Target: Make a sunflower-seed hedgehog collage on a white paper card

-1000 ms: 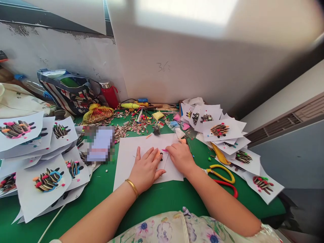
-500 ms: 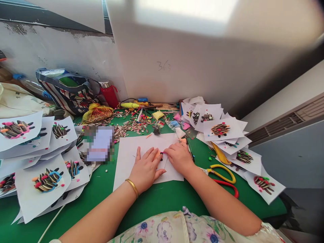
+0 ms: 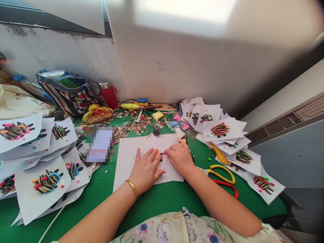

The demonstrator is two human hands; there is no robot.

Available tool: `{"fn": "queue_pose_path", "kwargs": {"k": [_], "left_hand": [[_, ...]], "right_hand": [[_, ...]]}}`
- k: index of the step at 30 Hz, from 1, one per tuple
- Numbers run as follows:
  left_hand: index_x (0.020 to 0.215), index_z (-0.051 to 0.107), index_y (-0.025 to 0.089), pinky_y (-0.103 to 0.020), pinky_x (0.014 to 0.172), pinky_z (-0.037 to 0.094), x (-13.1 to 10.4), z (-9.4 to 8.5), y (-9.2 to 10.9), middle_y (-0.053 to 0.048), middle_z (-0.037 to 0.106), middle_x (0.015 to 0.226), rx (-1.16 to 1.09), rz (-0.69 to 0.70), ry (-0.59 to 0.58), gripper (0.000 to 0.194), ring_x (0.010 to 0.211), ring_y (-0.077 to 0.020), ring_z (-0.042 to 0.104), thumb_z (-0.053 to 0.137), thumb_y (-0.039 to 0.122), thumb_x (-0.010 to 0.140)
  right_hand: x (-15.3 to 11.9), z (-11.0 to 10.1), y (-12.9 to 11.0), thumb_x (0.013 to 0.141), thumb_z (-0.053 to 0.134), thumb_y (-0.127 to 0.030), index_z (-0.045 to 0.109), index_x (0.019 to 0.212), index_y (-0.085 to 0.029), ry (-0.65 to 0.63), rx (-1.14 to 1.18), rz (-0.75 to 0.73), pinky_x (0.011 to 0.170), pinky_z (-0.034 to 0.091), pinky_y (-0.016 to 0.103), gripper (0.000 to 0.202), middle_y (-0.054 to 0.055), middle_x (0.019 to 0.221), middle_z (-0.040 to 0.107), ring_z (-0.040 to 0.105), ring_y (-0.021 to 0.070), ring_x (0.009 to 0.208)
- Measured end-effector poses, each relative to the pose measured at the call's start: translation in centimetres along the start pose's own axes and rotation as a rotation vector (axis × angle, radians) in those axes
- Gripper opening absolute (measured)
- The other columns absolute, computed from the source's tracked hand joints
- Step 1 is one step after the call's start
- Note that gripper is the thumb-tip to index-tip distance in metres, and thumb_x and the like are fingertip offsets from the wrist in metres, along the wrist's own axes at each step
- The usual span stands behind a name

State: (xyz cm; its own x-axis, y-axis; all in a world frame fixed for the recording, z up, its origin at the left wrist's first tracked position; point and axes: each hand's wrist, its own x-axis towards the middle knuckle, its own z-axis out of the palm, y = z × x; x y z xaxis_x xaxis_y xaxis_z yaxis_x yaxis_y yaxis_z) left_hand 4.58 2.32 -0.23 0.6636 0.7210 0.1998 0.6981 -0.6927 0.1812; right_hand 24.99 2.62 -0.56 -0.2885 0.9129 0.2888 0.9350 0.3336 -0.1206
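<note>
My left hand lies flat with its fingers spread on a sheet of white paper. By its fingertips sits a patch of orange clay, partly covered, and a small dark piece. My right hand rests on the paper's right side, fingers bent and pressed together. At its fingertips a thin pink piece points toward the orange clay; its far part is hidden in the hand. More orange clay shows just behind the right hand.
Scissors lie right of the right forearm. Seed-decorated cards are piled left and right. Behind the paper are scattered seeds, a yellow clay packet and pink clay. A phone with a cable lies left.
</note>
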Motion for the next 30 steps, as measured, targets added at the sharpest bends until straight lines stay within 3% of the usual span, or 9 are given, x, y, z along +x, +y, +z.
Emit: {"fn": "queue_pose_path", "kwargs": {"k": [6, 12, 30], "left_hand": [[0.135, 0.053, 0.025, -0.064, 0.117, -0.002, -0.07, 0.10, -0.06, -0.010, 0.048, 0.147, -0.002, -0.001, -0.003, 0.052, 0.138, -0.0304, 0.039, 0.049, 0.055, 0.093], [0.139, 0.049, 0.026, -0.063, 0.118, 0.003, 0.00, -0.03, -0.20, -0.010, 0.051, 0.145, -0.029, -0.017, 0.006, 0.053, 0.136, -0.0296, 0.043, 0.050, 0.052, 0.093], [0.138, 0.051, 0.024, -0.064, 0.117, 0.004, 0.14, -0.01, -0.32, -0.012, 0.053, 0.143, -0.030, -0.016, -0.006, 0.051, 0.135, -0.0304, 0.044, 0.050, 0.049, 0.094]], "right_hand": [[0.01, -0.09, -0.12, 0.092, 0.057, -0.021, 0.072, 0.097, -0.027, -0.017, 0.003, -0.016, 0.090, 0.023, 0.036, 0.017, 0.001, 0.088, 0.069, 0.051, 0.0181, 0.088], [-0.37, -0.09, 0.08, 0.091, 0.057, -0.025, 0.071, 0.088, -0.025, 0.074, 0.032, 0.046, 0.091, 0.023, 0.036, 0.014, 0.001, 0.084, 0.068, 0.052, 0.0175, 0.087], [-0.26, 0.49, -0.60, 0.090, 0.053, -0.023, 0.067, 0.078, -0.022, 0.070, -0.034, -0.058, 0.084, 0.025, 0.035, 0.018, 0.002, 0.078, 0.065, 0.050, 0.0182, 0.083]]}}
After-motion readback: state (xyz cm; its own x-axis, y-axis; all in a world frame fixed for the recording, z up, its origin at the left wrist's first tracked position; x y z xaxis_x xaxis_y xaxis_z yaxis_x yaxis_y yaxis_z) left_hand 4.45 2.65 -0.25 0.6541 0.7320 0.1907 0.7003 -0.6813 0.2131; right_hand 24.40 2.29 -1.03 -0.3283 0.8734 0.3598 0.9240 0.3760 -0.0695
